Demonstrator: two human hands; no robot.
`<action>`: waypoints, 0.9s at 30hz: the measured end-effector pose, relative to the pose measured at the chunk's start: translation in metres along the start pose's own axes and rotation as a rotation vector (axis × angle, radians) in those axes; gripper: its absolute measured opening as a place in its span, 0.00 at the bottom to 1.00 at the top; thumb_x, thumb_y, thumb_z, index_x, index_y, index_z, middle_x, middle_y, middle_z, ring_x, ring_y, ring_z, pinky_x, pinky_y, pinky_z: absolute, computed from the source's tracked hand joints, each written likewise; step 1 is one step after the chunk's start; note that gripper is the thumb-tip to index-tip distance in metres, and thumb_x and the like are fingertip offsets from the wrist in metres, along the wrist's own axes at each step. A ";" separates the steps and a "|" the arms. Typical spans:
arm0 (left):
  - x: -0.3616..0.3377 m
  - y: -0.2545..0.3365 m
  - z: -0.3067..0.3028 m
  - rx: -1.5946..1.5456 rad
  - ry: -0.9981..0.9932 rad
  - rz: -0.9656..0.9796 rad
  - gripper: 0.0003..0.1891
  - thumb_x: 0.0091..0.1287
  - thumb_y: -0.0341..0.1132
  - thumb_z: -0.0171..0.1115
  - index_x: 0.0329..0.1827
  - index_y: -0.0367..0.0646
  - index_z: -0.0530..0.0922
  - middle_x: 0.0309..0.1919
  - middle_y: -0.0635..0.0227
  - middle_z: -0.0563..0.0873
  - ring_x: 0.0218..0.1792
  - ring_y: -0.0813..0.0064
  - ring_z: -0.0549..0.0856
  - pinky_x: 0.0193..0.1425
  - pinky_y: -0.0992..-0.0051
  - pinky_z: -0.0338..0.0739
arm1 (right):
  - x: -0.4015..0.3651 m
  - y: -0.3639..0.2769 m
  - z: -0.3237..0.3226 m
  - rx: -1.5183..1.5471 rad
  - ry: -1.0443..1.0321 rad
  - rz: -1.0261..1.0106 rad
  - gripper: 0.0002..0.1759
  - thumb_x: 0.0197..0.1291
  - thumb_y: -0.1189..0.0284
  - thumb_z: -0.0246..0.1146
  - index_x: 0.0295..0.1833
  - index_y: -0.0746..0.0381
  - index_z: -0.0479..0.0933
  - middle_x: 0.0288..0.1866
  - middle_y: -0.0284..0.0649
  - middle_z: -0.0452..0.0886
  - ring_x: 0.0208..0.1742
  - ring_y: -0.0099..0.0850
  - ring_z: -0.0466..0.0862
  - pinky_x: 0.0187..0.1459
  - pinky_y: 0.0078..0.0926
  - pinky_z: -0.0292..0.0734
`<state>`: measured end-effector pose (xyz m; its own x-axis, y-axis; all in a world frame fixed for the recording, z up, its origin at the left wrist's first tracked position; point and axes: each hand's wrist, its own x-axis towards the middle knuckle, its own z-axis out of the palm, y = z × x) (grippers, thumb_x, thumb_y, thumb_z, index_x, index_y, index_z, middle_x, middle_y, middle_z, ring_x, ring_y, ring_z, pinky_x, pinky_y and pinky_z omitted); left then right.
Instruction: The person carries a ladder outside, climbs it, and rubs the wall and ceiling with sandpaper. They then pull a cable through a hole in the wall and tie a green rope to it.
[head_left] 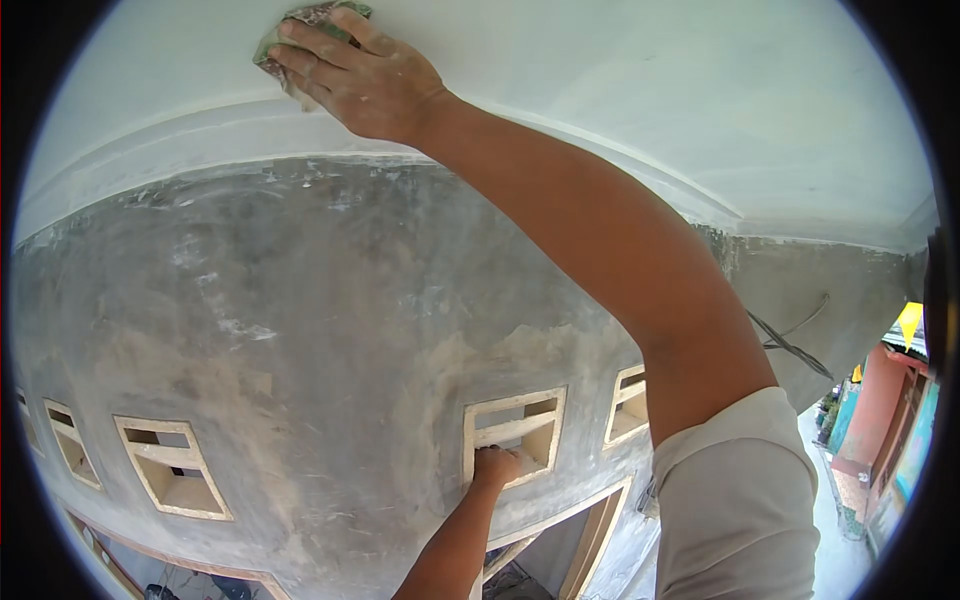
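Observation:
My right hand (365, 85) is raised high and presses a crumpled green and brown patterned cloth (300, 22) flat against the white ceiling (640, 70). Its fingers lie stretched over the cloth, close to the white cornice (230, 125). Lower down, my left hand (496, 465) is closed around the crossbar of a pale vent frame (552, 420) set in the grey wall. The fingertips of that hand are hidden inside the opening.
The grey plastered wall (330, 300) has white smears on it. Another vent frame (175, 467) is at the left, above a doorway frame (600, 540). Loose cables (795, 350) stick out at the right. Beyond them is a street with a pink column (868, 410).

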<state>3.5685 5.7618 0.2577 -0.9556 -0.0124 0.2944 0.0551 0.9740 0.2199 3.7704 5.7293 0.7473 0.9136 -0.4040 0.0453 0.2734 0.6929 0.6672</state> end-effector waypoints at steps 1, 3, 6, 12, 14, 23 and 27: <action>-0.002 -0.001 -0.001 0.001 -0.004 0.014 0.31 0.65 0.50 0.38 0.56 0.32 0.77 0.57 0.50 0.79 0.59 0.54 0.78 0.65 0.58 0.66 | -0.004 0.005 0.004 0.001 -0.021 -0.018 0.19 0.57 0.69 0.58 0.56 0.50 0.79 0.62 0.19 0.75 0.68 0.20 0.68 0.69 0.29 0.61; -0.009 0.004 -0.015 -0.056 -0.052 -0.005 0.34 0.67 0.50 0.36 0.60 0.26 0.72 0.62 0.45 0.74 0.63 0.51 0.73 0.71 0.53 0.55 | -0.019 0.018 0.012 0.008 -0.038 -0.050 0.22 0.57 0.69 0.58 0.60 0.52 0.77 0.62 0.18 0.74 0.67 0.18 0.68 0.71 0.28 0.59; -0.009 0.004 -0.015 -0.026 -0.085 -0.015 0.34 0.67 0.50 0.37 0.61 0.25 0.71 0.63 0.46 0.73 0.65 0.51 0.72 0.71 0.53 0.55 | -0.069 0.056 -0.014 0.007 -0.284 -0.221 0.25 0.56 0.69 0.56 0.62 0.45 0.73 0.72 0.16 0.65 0.70 0.15 0.66 0.72 0.25 0.54; -0.008 0.005 -0.016 -0.019 -0.056 -0.026 0.33 0.66 0.50 0.37 0.62 0.30 0.72 0.64 0.49 0.73 0.65 0.53 0.72 0.70 0.54 0.58 | -0.239 0.193 -0.174 0.179 -0.988 -0.204 0.31 0.53 0.76 0.56 0.67 0.59 0.68 0.70 0.29 0.68 0.71 0.28 0.64 0.72 0.28 0.58; -0.008 0.006 -0.014 0.010 -0.052 -0.042 0.33 0.65 0.50 0.38 0.63 0.33 0.72 0.65 0.51 0.72 0.64 0.56 0.73 0.69 0.54 0.61 | -0.286 0.225 -0.252 -0.289 -1.311 -0.143 0.30 0.55 0.76 0.56 0.67 0.62 0.67 0.66 0.35 0.70 0.72 0.34 0.62 0.75 0.35 0.52; -0.005 0.010 -0.010 0.063 -0.060 -0.120 0.35 0.66 0.54 0.37 0.64 0.34 0.70 0.65 0.54 0.72 0.65 0.57 0.73 0.69 0.55 0.60 | -0.210 0.090 -0.194 0.097 -0.828 0.081 0.32 0.51 0.81 0.57 0.66 0.52 0.71 0.72 0.30 0.66 0.74 0.31 0.62 0.70 0.36 0.59; -0.004 0.007 -0.014 0.072 -0.057 -0.108 0.35 0.66 0.55 0.37 0.64 0.35 0.71 0.65 0.53 0.72 0.65 0.57 0.73 0.69 0.56 0.62 | -0.123 -0.009 -0.076 0.362 -0.501 0.327 0.24 0.56 0.75 0.59 0.61 0.54 0.74 0.65 0.34 0.73 0.69 0.33 0.69 0.66 0.37 0.66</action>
<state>3.5770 5.7658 0.2706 -0.9698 -0.1070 0.2191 -0.0678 0.9814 0.1794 3.6784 5.8183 0.6793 0.6595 -0.4952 0.5656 -0.1892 0.6188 0.7624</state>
